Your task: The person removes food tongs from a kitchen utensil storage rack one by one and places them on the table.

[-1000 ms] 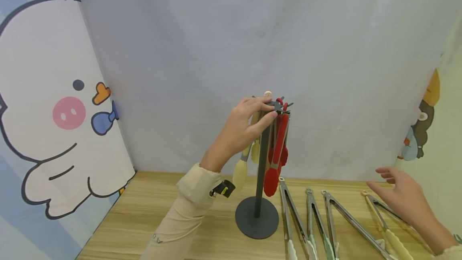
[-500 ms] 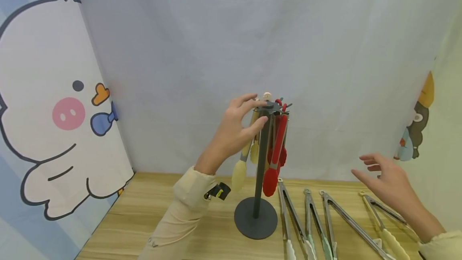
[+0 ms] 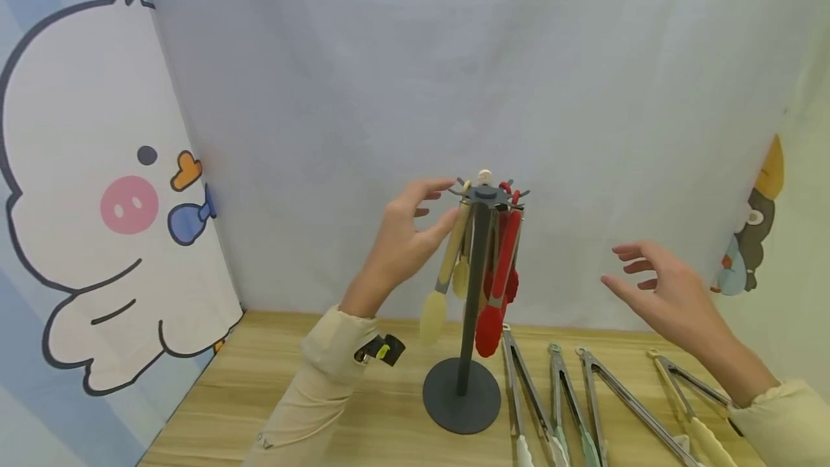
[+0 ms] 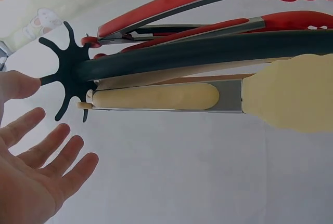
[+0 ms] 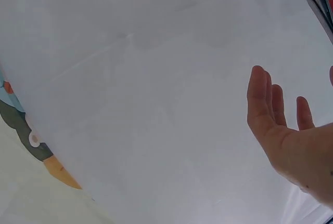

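Note:
A dark grey rack (image 3: 476, 294) with a round base and a hooked top (image 4: 70, 70) stands upright on the table. Red tongs (image 3: 508, 258) hang on its right side, with another red pair behind. Pale yellow tongs (image 3: 433, 316) hang on the left, among others partly hidden by the pole. My left hand (image 3: 407, 240) is beside the hooks with fingers spread, holding nothing; in the left wrist view its thumb (image 4: 21, 86) is at or very near one hook tip. Off to the right, my right hand (image 3: 668, 294) hovers above the table, fingers relaxed and holding nothing.
Several tongs lie spread on the wooden table (image 3: 259, 380) right of the base: white-tipped tongs (image 3: 519, 380), green-tipped tongs (image 3: 569, 398), long steel tongs (image 3: 635, 402) and yellow-tipped tongs (image 3: 687, 395). A pale cloth backdrop (image 3: 324, 128) rises behind, with cartoon prints at both sides.
My left hand has drawn back leftward from the rack's top, uncovering the hooks. The right hand has moved left and slightly up. Hanging tongs stay on the rack.

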Available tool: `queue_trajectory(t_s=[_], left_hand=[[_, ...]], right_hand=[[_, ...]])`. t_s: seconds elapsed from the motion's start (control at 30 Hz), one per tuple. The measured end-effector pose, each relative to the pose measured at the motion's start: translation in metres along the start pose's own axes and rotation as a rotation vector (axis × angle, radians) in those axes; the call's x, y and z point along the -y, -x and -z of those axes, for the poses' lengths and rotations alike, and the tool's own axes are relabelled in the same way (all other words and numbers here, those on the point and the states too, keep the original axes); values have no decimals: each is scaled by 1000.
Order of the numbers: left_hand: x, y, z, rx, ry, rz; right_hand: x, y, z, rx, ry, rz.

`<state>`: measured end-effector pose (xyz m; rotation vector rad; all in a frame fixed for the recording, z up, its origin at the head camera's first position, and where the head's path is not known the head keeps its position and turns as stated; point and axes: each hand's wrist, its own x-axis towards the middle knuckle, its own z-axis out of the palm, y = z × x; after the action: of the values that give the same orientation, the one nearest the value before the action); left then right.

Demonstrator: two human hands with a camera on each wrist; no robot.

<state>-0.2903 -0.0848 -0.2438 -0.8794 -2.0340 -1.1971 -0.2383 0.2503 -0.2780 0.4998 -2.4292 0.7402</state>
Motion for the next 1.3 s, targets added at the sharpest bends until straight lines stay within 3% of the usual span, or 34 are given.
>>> queue_trajectory(t_s=[0.27,0.53,0.77,0.93,1.07,1.3], left_hand=[[11,6,0,-5,93,87],[15,9,1,8,157,134],[22,11,-3,91,220,222],[32,13,-10,187,263,280],[38,16,-15,246,304,314],[43,17,-20,292,338,338]], right_hand=[[21,-18,-4,-42,-22,90],[43,-38,-8,-78,-74,149],[60,-49,-11,-94,-110,203],[75,-59,-15,-87,-124,246],[85,-67,-19,-54,-121,278],[96,-78,-28,32,-120,286]])
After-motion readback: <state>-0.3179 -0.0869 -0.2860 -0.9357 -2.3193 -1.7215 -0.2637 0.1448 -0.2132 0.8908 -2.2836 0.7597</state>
